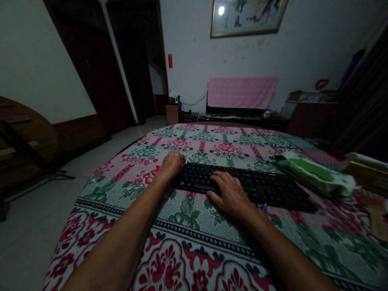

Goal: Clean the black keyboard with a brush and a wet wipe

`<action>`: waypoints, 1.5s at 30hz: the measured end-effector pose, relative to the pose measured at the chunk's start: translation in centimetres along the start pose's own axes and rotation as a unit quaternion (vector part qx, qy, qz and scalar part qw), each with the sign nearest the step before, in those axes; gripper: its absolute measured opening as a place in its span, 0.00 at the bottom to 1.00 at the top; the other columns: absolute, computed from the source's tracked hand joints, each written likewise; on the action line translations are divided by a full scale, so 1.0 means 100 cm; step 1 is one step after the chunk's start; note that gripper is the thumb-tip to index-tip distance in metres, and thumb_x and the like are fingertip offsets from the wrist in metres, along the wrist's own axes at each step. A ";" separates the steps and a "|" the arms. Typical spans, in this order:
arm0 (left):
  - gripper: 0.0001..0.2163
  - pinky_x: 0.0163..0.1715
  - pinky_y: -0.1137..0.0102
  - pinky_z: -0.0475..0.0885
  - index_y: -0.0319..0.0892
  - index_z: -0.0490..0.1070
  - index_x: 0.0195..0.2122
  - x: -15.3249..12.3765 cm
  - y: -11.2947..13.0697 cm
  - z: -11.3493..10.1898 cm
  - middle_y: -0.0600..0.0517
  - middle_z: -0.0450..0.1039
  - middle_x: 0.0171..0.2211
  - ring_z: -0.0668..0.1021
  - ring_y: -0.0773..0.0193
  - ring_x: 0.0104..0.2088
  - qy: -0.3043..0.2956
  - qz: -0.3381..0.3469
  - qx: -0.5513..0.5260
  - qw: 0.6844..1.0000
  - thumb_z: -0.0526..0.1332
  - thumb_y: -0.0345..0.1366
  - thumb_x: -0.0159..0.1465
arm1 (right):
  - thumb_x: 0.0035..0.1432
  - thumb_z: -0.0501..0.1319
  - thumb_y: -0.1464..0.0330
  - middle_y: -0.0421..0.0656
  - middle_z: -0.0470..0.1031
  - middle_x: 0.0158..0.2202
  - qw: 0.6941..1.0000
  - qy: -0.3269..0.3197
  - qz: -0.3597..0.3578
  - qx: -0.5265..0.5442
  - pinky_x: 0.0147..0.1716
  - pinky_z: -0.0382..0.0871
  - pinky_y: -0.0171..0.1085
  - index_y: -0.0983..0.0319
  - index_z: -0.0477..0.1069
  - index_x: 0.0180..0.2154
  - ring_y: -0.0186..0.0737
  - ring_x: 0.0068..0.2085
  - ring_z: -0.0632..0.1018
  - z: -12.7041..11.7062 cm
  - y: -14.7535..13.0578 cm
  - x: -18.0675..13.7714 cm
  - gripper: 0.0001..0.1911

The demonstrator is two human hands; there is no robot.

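A long black keyboard [197, 184] lies on the flowered tablecloth [184, 216], slanting away to the right. My left hand [173, 165] is at its upper left corner with the fingers curled closed. Something small and whitish shows at those fingertips, too small to name. Across the middle of the keys rests my right hand [230, 193], its fingers stretched out and the thumb apart, over the near edge. Part of the keys is hidden beneath it. A small purple-blue object [263, 208] peeks out beside my right wrist.
Right of the keyboard lies a green and white soft package [315, 171], with a box [368, 173] beyond it. A flat wooden-looking item [377, 218] is at the right edge. Behind the table, a pink towel [242, 93] hangs over a dark panel; a folded round tabletop [27, 141] leans left.
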State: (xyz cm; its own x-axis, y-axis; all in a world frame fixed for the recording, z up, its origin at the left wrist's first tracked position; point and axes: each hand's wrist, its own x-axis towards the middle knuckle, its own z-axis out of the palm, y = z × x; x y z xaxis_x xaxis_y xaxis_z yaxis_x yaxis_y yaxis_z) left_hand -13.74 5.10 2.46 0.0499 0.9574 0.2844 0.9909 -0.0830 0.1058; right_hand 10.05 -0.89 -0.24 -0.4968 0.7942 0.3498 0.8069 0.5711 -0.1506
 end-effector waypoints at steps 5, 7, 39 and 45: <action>0.18 0.47 0.68 0.67 0.43 0.78 0.42 0.000 0.000 0.009 0.46 0.72 0.41 0.72 0.59 0.45 0.010 0.008 -0.006 1.000 0.50 0.25 0.60 | 0.56 0.58 0.60 0.49 0.65 0.58 1.000 -0.005 0.004 0.005 0.53 0.57 0.49 0.62 0.67 0.52 0.50 0.57 0.64 -0.001 -0.001 0.000 0.23; 0.19 0.47 0.67 0.68 0.44 0.78 0.43 0.000 0.000 0.011 0.46 0.72 0.41 0.72 0.58 0.45 -0.006 0.013 0.000 1.000 0.50 0.26 0.60 | 0.56 0.58 0.60 0.49 0.64 0.58 1.000 -0.003 0.002 0.006 0.53 0.57 0.49 0.61 0.67 0.52 0.50 0.57 0.63 -0.002 -0.001 0.000 0.23; 0.16 0.44 0.69 0.68 0.44 0.79 0.40 -0.001 -0.008 -0.010 0.46 0.75 0.40 0.75 0.58 0.42 -0.031 -0.032 0.019 0.999 0.54 0.28 0.56 | 0.56 0.57 0.60 0.49 0.64 0.58 1.000 -0.003 0.000 0.011 0.53 0.57 0.49 0.61 0.66 0.51 0.50 0.57 0.64 -0.001 0.000 0.000 0.22; 0.17 0.46 0.71 0.68 0.47 0.79 0.40 0.000 -0.006 -0.009 0.49 0.76 0.40 0.75 0.62 0.42 -0.033 0.001 0.002 0.999 0.53 0.27 0.56 | 0.57 0.57 0.60 0.49 0.64 0.58 1.000 -0.006 0.001 0.011 0.53 0.57 0.49 0.61 0.66 0.51 0.50 0.57 0.64 -0.003 -0.001 -0.001 0.22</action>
State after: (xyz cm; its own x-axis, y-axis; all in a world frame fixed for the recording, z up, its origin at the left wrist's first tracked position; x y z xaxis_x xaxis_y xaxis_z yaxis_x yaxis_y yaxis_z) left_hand -14.44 4.85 3.29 0.0591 0.9734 0.2216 0.9913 -0.0833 0.1016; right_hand 10.07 -1.05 0.00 -0.4991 0.7976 0.3387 0.8007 0.5739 -0.1718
